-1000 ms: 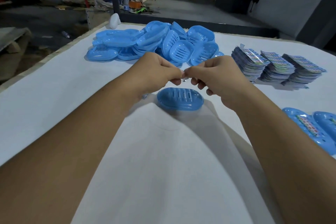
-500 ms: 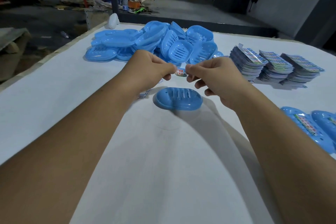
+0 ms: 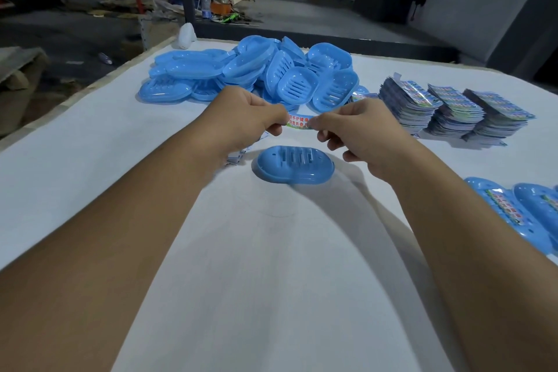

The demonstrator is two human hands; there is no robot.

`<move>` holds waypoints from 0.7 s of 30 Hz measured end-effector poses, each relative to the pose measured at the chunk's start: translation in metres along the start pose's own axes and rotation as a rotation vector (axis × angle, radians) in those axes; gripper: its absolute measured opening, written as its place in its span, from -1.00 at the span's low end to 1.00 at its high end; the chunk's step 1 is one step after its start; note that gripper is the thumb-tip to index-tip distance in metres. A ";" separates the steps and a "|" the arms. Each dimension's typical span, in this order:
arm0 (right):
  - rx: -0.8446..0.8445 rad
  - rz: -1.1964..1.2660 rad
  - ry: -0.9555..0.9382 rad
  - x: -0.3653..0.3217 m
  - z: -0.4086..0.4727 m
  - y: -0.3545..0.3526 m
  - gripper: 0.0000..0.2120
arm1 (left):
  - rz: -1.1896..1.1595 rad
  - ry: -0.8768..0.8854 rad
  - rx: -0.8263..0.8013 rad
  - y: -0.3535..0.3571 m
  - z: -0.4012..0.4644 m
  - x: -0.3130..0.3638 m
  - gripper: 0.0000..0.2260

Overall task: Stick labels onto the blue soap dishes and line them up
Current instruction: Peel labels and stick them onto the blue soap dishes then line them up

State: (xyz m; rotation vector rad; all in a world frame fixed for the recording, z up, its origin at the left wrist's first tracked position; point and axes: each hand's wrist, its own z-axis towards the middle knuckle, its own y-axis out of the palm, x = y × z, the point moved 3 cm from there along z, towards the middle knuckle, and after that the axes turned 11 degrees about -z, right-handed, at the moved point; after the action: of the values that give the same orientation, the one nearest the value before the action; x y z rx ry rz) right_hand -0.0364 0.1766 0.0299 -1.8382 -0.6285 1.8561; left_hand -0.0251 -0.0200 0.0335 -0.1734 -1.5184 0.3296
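A single blue soap dish [image 3: 293, 168] lies upside down on the white table [image 3: 90, 142], slots facing up. Just above and behind it, my left hand [image 3: 244, 121] and my right hand [image 3: 359, 133] each pinch one end of a small printed label [image 3: 299, 122], stretched between them. A strip of backing paper [image 3: 241, 154] hangs under my left hand. Two labelled dishes [image 3: 513, 214] lie side by side at the right edge.
A heap of unlabelled blue dishes [image 3: 256, 75] fills the far middle of the table. Three stacks of label sheets [image 3: 453, 109] stand at the far right. A white object [image 3: 186, 36] sits at the far table corner. Workshop floor and clutter lie beyond.
My hands have drawn apart, and the label now shows stretched between them where earlier the fingertips met. The dish has not moved on the table.
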 end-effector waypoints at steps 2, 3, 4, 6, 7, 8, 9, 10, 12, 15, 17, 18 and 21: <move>-0.002 -0.006 0.012 -0.001 0.000 -0.003 -0.82 | 0.019 0.002 0.008 -0.001 0.001 -0.001 -0.87; -0.010 -0.018 0.019 -0.001 0.000 -0.004 -0.84 | 0.037 0.002 0.009 -0.001 0.001 -0.002 -0.86; -0.025 -0.040 0.027 -0.001 0.000 -0.005 -0.85 | 0.069 0.003 0.006 -0.001 0.002 -0.003 -0.85; -0.067 -0.085 0.035 0.000 -0.001 -0.004 -0.84 | 0.170 0.004 -0.008 0.000 0.002 -0.003 -0.84; -0.084 -0.097 0.034 0.000 -0.002 -0.004 -0.83 | 0.220 0.005 -0.019 0.000 0.002 -0.003 -0.83; -0.097 -0.111 0.032 0.001 -0.002 -0.003 -0.79 | 0.252 0.007 -0.031 0.001 0.002 -0.003 -0.82; -0.105 -0.142 0.029 0.002 -0.003 -0.003 -0.74 | 0.270 0.009 -0.042 0.002 0.002 -0.004 -0.79; -0.110 -0.194 0.030 0.002 -0.003 -0.003 -0.69 | 0.286 0.012 -0.048 0.002 0.001 -0.005 -0.77; -0.112 -0.300 0.033 0.002 -0.004 -0.001 -0.63 | 0.324 0.025 -0.042 0.003 0.001 -0.007 -0.76; -0.099 -0.365 0.022 0.002 -0.002 0.001 -0.60 | 0.374 0.045 -0.032 0.006 0.002 -0.010 -0.74; -0.099 -0.406 0.011 0.001 -0.003 0.003 -0.62 | 0.392 0.039 -0.025 0.007 0.002 -0.011 -0.74; -0.102 -0.422 0.010 0.001 -0.003 0.003 -0.61 | 0.395 0.034 -0.023 0.008 0.002 -0.012 -0.74; -0.102 -0.445 0.015 0.001 -0.003 0.004 -0.58 | 0.425 0.029 -0.024 0.008 0.002 -0.011 -0.74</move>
State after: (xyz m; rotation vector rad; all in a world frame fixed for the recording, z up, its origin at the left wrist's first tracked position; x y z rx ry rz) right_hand -0.0338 0.1741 0.0267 -1.6046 -1.0463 1.5376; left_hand -0.0279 -0.0156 0.0209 -0.5208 -1.4503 0.6428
